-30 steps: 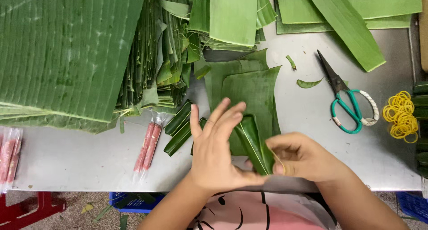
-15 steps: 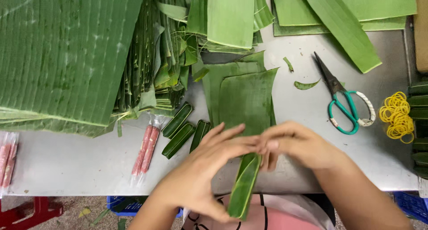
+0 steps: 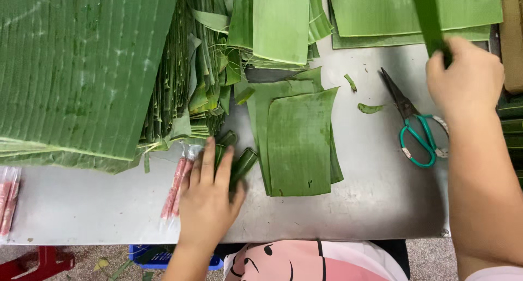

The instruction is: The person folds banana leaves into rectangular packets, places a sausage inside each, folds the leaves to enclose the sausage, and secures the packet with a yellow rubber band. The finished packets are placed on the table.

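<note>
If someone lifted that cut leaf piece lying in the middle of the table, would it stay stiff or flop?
The cut leaf piece would probably droop: it looks thin and lies flat on the sheet below it. It seems light for its size. Its ragged lower edge and fine parallel ribs suggest it may split along them if pulled. On the smooth metal table it would likely slide easily.

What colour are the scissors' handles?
Teal green, on the scissors lying on the table; head view.
</note>
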